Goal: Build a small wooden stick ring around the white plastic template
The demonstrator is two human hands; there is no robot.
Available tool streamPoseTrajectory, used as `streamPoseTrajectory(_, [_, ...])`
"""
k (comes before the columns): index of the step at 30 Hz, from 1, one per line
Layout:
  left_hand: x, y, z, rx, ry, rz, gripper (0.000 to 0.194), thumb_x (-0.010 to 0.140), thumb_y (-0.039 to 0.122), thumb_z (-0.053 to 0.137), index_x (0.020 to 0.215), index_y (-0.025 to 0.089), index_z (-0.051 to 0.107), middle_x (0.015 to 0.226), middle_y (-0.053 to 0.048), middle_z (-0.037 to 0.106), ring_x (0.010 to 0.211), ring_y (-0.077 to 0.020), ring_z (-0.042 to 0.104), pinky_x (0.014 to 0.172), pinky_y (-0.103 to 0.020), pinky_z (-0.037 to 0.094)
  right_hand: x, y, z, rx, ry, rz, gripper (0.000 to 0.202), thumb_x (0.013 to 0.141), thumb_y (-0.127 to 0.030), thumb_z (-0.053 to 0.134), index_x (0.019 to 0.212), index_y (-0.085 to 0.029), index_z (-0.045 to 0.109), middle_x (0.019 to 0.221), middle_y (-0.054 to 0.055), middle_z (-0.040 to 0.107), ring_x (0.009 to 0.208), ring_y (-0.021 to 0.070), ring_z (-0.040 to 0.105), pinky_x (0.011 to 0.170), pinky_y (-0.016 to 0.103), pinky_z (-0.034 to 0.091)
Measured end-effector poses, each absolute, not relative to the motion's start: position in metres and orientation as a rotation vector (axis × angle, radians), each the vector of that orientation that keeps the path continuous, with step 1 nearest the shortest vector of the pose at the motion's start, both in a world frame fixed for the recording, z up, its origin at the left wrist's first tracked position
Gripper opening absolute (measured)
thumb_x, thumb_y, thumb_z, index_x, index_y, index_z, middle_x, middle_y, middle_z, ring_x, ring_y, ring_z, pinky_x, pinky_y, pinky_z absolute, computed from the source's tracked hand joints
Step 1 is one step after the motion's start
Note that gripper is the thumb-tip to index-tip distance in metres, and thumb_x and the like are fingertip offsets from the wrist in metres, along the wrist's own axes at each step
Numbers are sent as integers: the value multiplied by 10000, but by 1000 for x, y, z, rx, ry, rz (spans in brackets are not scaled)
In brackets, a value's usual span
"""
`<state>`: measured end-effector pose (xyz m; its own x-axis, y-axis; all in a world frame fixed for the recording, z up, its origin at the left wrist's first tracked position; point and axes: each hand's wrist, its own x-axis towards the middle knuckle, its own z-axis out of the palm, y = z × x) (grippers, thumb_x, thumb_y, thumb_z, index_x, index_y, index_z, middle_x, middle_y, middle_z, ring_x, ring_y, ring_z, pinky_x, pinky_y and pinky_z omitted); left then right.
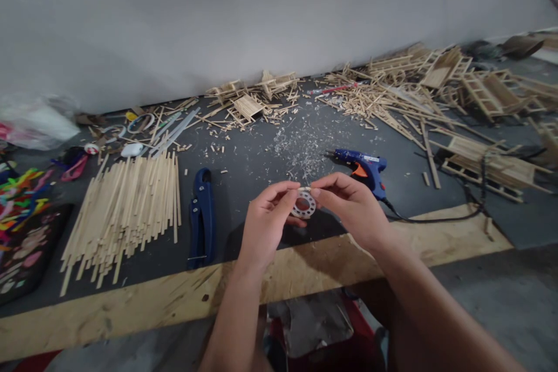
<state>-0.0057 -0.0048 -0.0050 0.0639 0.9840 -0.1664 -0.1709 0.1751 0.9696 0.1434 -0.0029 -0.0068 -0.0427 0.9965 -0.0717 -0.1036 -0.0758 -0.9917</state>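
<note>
A small pale ring with a row of holes (304, 204) is held up over the table's near part. My left hand (271, 215) grips it from the left, thumb and fingers closed at its upper edge and fingers behind it. On the other side, my right hand (344, 200) pinches at the ring's top right, where a tiny light wooden piece shows between the fingertips. Just beyond my right hand lies a blue glue gun (364, 167) with an orange trigger. A blue cutter (202, 215) lies left of my left hand.
Many thin wooden sticks (131, 203) lie left of the cutter. Small wooden models (248, 106) and stick scraps (370, 99) line the back and right. A black cable (436, 220) crosses the right side. A patterned dark case (30, 250) sits far left; a wooden strip (174, 296) edges the table.
</note>
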Motion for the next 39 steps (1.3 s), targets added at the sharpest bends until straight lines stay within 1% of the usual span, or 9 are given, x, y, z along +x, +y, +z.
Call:
streamPoseTrajectory(4, [-6,-4,-5,987,1112,1110,193,744,317,633,899,205,658,721,-10,642,626,-145,620,468,-248,552,144,-3,-6,-1168,-1147,1340,165,729,-321,650,816,-183,630,726,-8,642,685,111,583,654,250,465])
streamPoseTrajectory(11, [-6,-4,-6,1006,1110,1110,199,749,311,634,903,188,656,732,-26,641,620,-145,614,469,-251,553,144,-4,-5,-1194,-1165,1328,145,732,-311,648,809,-190,629,728,-14,651,690,109,592,647,241,463])
streamPoseTrajectory(25, [-5,-3,-5,1028,1134,1104,191,746,314,635,889,190,660,722,-22,648,613,-149,617,469,-257,553,144,-3,-4,-1200,-1220,1299,148,735,-320,634,794,-185,634,730,1,649,699,125,595,665,269,468])
streamPoseTrajectory(27, [-4,-3,-5,1020,1129,1115,188,751,312,631,893,191,656,718,-21,650,621,-147,620,479,-252,552,146,-2,-6,-1165,-1224,1289,161,739,-314,634,845,-193,628,785,5,647,735,126,592,695,274,469])
streamPoseTrajectory(30, [-4,-3,-5,983,1109,1137,178,761,307,623,900,197,644,720,-14,651,632,-141,625,500,-245,554,149,-1,-9,-1139,-1241,1288,292,721,-308,660,991,-220,590,929,13,629,819,127,576,744,277,460])
streamPoseTrajectory(31, [-3,-3,-6,968,1100,1147,173,763,305,623,899,199,641,730,-12,651,643,-140,627,510,-246,556,150,-1,-10,-1153,-1256,1300,328,714,-316,669,1015,-222,580,948,17,625,829,131,574,748,281,458])
streamPoseTrajectory(32, [-3,-3,-6,955,1091,1157,168,763,302,624,896,201,637,742,-11,651,654,-139,628,520,-247,558,151,0,-10,-1171,-1278,1323,332,713,-329,670,1013,-218,581,943,21,627,826,135,575,746,286,457])
streamPoseTrajectory(35, [-2,-2,-6,933,1070,1176,152,757,294,633,881,204,629,774,-4,646,656,-133,627,528,-250,559,152,-1,-8,-1194,-1331,1384,245,739,-362,636,917,-195,613,861,23,653,779,141,590,714,288,458])
streamPoseTrajectory(39, [0,-2,-5,932,1052,1175,165,753,286,638,895,207,615,754,4,643,629,-130,621,524,-260,561,152,-2,-5,-1217,-1350,1360,203,753,-364,613,856,-190,627,806,14,661,722,130,590,651,265,457])
